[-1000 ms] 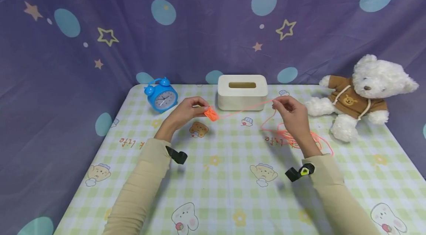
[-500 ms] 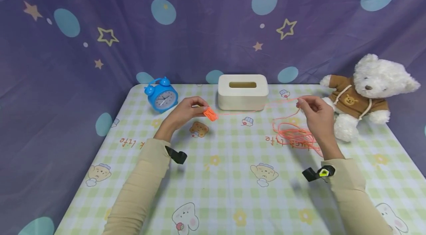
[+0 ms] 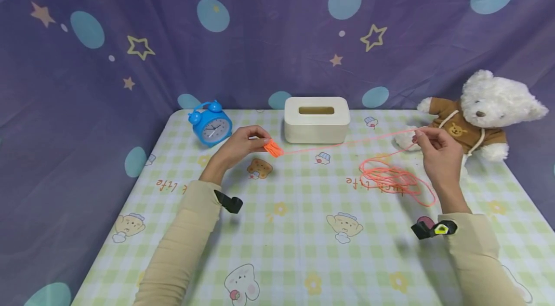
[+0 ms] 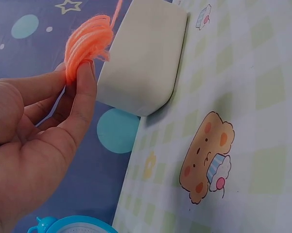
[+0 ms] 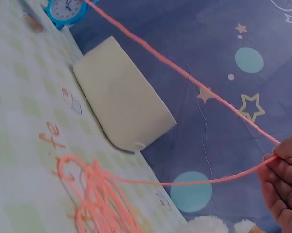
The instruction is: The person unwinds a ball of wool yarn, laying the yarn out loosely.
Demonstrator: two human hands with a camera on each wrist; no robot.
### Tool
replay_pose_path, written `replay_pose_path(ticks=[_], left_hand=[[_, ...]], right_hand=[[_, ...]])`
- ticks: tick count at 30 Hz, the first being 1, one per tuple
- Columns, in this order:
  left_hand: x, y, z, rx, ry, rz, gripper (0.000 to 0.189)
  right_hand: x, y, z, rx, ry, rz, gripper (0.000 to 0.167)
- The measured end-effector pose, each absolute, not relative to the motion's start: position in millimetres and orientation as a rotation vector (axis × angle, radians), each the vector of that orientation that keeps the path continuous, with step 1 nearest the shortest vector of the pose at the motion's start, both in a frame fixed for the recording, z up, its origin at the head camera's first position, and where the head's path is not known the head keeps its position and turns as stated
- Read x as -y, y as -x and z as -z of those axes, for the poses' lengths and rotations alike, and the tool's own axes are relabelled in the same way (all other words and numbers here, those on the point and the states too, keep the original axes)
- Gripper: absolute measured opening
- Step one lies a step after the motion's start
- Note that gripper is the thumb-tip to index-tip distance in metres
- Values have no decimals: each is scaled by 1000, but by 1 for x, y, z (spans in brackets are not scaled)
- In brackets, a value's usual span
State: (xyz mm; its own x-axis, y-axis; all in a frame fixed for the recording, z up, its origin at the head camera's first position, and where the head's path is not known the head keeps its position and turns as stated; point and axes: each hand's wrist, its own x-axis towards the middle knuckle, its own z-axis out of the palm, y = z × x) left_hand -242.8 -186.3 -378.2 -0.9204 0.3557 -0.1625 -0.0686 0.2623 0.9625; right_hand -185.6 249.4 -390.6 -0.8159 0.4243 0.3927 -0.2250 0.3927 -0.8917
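A small looped bundle of orange yarn (image 4: 87, 43) is pinched between the thumb and fingers of my left hand (image 3: 243, 146), held above the table left of the middle. From it a single strand (image 3: 351, 142) runs nearly straight to the right. My right hand (image 3: 443, 154) pinches that strand between thumb and fingertips, in front of the teddy bear. Below the right hand the yarn sags back to a loose tangled heap (image 3: 392, 178) on the tablecloth. In the right wrist view the strand (image 5: 175, 68) goes up from the fingertips toward the upper left.
A cream tissue box (image 3: 316, 132) stands at the back middle, behind the strand. To its left is a blue alarm clock (image 3: 211, 125). A white teddy bear (image 3: 498, 103) in a brown hoodie sits at the back right. A checked cloth (image 3: 295, 238) covers the table.
My right hand has moved rightward with the strand, lengthening the stretch between the hands. The left hand has stayed in place with the bundle. The heap's loops have shifted.
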Motion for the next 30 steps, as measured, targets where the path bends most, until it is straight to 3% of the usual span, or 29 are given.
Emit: replay_pose_path(ticks=[9,17,30], left_hand=[[186,242,375,-2190,-267,-1700,14],[185,242,376,-2176,-250,-1707,16],[182,242,375,-2179,-272,-1704,15]], right_hand=[[-268,175,402,2634,134,-1034,30],[-266,175,415,2993,-64,-857,22],[-245,181,412,2907,-213,-881,20]])
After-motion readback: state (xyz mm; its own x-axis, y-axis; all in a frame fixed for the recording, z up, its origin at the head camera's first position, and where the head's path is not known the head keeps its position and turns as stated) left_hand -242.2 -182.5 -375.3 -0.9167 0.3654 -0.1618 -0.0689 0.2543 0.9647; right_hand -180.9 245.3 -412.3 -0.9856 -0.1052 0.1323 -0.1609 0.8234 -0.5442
